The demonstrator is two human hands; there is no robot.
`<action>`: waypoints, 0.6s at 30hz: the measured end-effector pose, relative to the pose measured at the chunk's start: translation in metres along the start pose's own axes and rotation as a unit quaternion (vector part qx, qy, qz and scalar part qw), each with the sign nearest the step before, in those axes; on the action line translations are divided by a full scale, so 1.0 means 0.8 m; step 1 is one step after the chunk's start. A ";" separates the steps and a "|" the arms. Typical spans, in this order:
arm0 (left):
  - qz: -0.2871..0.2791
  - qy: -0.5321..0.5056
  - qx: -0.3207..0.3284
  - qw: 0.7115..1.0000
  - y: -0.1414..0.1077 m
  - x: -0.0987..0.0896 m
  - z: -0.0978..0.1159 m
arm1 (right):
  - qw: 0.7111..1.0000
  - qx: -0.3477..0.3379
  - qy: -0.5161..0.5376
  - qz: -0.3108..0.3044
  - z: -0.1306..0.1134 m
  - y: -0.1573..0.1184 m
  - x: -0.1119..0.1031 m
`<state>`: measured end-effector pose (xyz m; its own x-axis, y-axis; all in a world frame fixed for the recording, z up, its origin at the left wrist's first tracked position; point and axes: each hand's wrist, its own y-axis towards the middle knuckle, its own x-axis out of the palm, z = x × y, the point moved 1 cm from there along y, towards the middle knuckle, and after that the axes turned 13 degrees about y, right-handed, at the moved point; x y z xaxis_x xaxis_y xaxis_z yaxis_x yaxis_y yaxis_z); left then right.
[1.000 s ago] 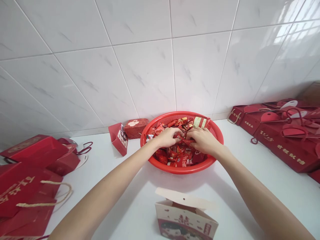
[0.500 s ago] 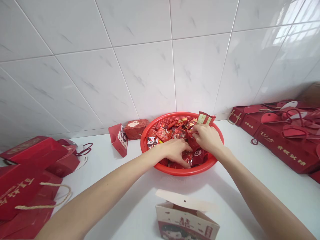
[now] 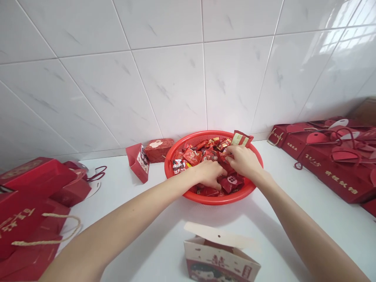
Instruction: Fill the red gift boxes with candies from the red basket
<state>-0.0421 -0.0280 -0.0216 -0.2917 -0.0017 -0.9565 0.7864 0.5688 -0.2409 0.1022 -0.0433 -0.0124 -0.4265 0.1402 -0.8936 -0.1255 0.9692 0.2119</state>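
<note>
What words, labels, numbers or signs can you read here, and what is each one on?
"LOVE": packet, left side of the red basket.
Gold characters, right-hand red boxes: too blurred to read surely.
Gold characters, left-hand red box: same.
Print on the white-fronted box: too blurred.
Print on the small box and other packets: too small.

The left hand point(image 3: 210, 174) now sits nearer the body; more of the LOVE packet point(image 3: 178, 166) shows beyond its wrist. Just beyond the right hand point(image 3: 243, 160), the striped packet point(image 3: 242, 139) sticks up higher.
</note>
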 end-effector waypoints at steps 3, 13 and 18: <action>0.023 -0.023 -0.008 0.999 -0.002 -0.001 -0.009 | 1.000 0.001 0.007 -0.002 0.001 -0.002 -0.001; 0.123 -0.223 -0.065 0.965 -0.009 0.002 -0.046 | 0.999 0.007 0.047 0.011 0.004 0.000 -0.003; 0.150 -0.259 -0.128 0.946 -0.011 0.000 -0.049 | 0.997 -0.007 0.070 0.018 0.006 0.001 -0.003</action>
<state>-0.0708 -0.0008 -0.0134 0.2807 -0.1735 -0.9440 0.6142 0.7883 0.0377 0.1072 -0.0420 -0.0117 -0.5522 0.1433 -0.8213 -0.1209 0.9609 0.2490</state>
